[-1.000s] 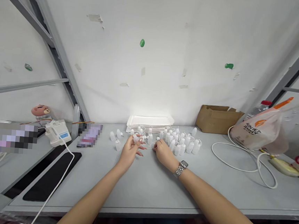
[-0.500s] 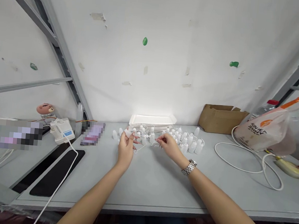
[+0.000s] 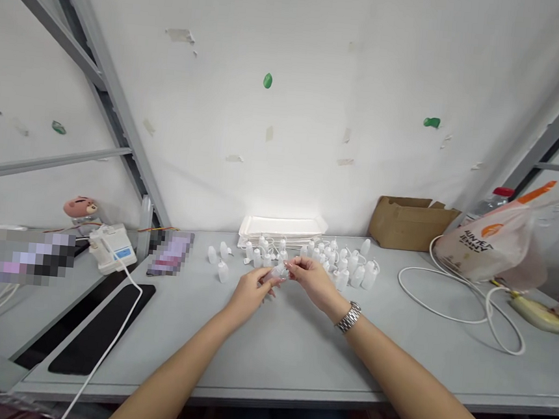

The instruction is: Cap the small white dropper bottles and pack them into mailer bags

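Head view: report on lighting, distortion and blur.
Head view: the white painted wall glows brightest just above the stacked white rectangular trays; the grey metal posts lean outward, suggesting wide-angle distortion; coarse pixels mask two purplish rectangular shapes at left; the small translucent white bottle in the left hand lacks fine detail.

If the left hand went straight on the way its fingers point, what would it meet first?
Probably the right hand, which is close by at the end of the small white bottle in the left hand; exact depth between them is unclear.
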`<action>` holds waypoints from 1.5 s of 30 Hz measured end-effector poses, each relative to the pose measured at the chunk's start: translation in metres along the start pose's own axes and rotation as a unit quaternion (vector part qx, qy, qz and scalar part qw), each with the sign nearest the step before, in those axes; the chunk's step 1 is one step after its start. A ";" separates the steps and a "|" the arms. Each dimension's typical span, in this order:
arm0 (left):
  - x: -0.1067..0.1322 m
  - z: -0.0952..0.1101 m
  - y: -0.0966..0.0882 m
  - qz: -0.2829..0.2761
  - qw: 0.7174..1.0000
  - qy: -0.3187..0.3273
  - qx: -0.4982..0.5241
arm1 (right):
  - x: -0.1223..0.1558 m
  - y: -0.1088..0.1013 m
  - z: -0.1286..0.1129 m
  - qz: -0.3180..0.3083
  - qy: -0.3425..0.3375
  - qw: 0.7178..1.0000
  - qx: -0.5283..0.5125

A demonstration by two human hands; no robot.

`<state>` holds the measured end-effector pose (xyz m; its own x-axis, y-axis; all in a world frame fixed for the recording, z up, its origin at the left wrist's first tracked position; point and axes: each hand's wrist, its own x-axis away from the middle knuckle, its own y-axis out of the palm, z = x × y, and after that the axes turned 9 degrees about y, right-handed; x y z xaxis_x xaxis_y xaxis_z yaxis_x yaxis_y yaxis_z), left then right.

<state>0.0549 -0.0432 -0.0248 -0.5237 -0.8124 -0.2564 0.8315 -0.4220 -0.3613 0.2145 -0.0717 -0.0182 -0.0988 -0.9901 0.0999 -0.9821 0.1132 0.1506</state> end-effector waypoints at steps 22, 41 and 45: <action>0.002 0.003 -0.001 -0.025 1.000 0.011 0.009 | 0.011 0.003 -0.010 0.015 -0.036 0.997 0.064; 0.001 0.002 -0.002 -0.019 0.997 0.030 0.066 | 0.011 0.004 -0.006 -0.011 -0.046 0.998 0.052; 0.000 0.001 -0.002 -0.026 0.996 0.035 0.080 | 0.010 0.004 -0.006 -0.022 -0.052 0.997 0.053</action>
<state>0.0530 -0.0426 -0.0229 -0.5732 -0.7603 -0.3056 0.8193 -0.5256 -0.2290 0.2106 -0.0811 -0.0102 -0.0657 -0.9978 -0.0089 -0.9967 0.0652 0.0482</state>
